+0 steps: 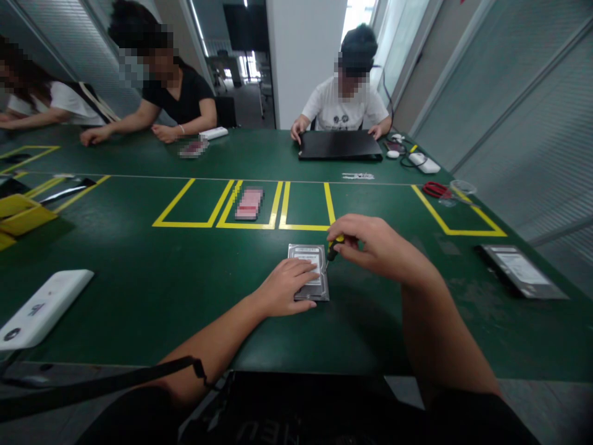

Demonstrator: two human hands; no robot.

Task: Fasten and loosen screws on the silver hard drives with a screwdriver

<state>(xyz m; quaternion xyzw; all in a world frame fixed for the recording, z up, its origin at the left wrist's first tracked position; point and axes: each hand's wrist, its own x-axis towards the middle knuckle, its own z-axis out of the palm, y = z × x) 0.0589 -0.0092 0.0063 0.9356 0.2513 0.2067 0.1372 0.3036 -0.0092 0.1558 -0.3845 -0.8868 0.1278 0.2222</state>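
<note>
A silver hard drive (319,292) with a white label lies on the green table in front of me. My left hand (286,288) rests flat across its left and middle, fingers stretched out and thumb near the lower edge, hiding part of the label. Closed around the yellow and black handle of a screwdriver (333,248) is my right hand (370,247). The screwdriver points down at the drive's right edge; whether its tip sits in a screw is too small to tell.
Another drive-like device (521,271) lies at right. A white power bank (46,309) is at left, near yellow bins (28,216). Yellow tape outlines (245,226) mark the table, one around a pink blurred object (250,203). Across sits a person with a black laptop-like panel (340,145).
</note>
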